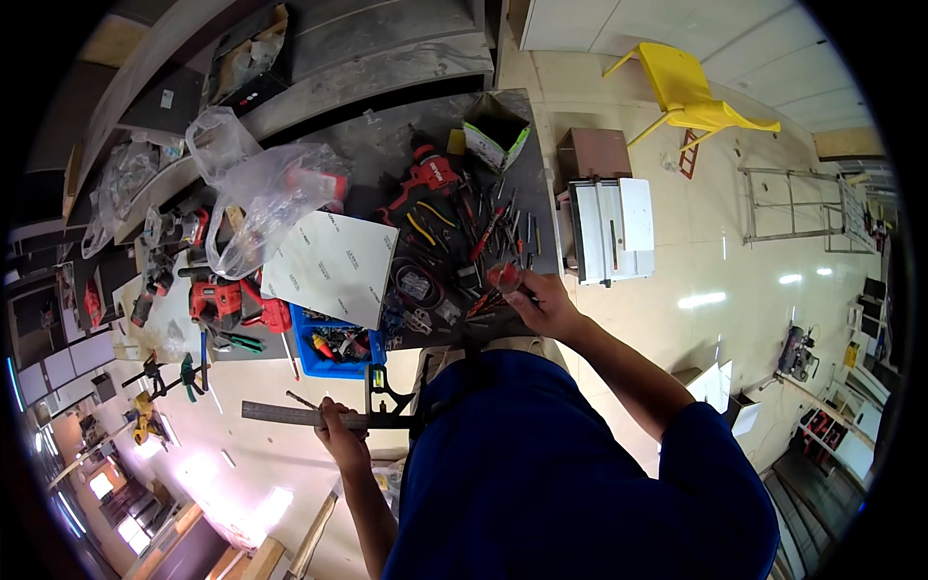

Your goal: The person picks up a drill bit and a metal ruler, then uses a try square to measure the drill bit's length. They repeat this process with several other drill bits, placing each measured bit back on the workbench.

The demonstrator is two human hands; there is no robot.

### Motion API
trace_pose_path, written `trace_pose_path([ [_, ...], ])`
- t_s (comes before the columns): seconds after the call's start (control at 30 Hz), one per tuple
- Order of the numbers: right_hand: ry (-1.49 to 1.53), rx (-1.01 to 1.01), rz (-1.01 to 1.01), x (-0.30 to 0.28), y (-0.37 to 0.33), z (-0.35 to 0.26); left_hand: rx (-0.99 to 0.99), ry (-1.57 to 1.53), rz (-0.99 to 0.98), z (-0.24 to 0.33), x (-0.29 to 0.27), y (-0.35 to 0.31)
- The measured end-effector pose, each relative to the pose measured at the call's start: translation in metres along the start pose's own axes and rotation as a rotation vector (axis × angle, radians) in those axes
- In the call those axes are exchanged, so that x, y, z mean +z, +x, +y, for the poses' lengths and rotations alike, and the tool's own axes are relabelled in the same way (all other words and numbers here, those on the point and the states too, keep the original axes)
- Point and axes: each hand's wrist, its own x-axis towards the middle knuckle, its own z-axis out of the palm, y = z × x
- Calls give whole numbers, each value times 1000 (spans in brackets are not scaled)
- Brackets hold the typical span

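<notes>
My left hand point(340, 437) is closed round the steel blade of a combination square point(275, 414), whose black head with a yellow-green level vial point(378, 379) is close to my waist. A thin dark rod point(302, 399), perhaps a drill bit, sticks out by the same fingers. Over the near right part of the workbench point(522, 106), my right hand point(549, 307) grips a red, see-through, round-ended piece point(504, 277); the fingers hide the rest of it. Loose bits and drivers point(488, 232) lie just beyond, around pliers with yellow handles point(421, 228).
A red cordless drill point(430, 172) and an open box point(497, 133) lie farther back. White board point(333, 266) overlaps a blue bin point(333, 365) of small parts. Plastic bags point(261, 184) and red power tools point(217, 300) crowd the left; a yellow chair point(677, 87) stands far right.
</notes>
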Motion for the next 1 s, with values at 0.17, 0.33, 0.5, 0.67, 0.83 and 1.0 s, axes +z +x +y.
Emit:
trace_pose_path([
  [0.17,92,45,9,-1,9,-24,9,6,8,-4,-3,2],
  [0.33,94,84,-28,-4,11,-20,17,11,65,-9,-4,4],
  [0.5,-171,361,-41,1,16,54,-23,24,14,-14,-11,8],
  [0.67,-358,521,-63,13,-11,129,-17,27,3,-18,-12,14],
  [0.83,-299,653,-71,19,-18,139,-36,49,15,-22,-16,12],
  [1.0,-236,655,-77,30,-12,139,-53,54,-18,-22,-15,14],
])
